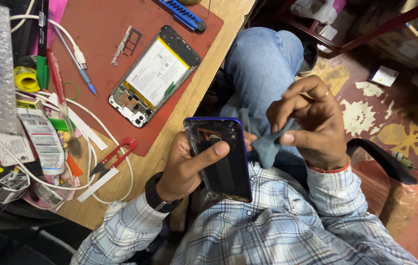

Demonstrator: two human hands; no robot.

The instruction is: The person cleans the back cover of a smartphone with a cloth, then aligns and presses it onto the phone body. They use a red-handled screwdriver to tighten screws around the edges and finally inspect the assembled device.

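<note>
Head view: the left hand (184,169) has its grip closed round a dark phone back cover (221,159), thumb lying across its inner face, held over the lap just off the edge of the surface (169,147). The right hand (312,125) pinches a grey cloth (265,142) between thumb and fingers, the cloth touching the cover's right edge. On the red mat (101,34) lies an opened phone (155,76) (battery showing), with red snips (115,157) near the white cables (91,147)
</note>
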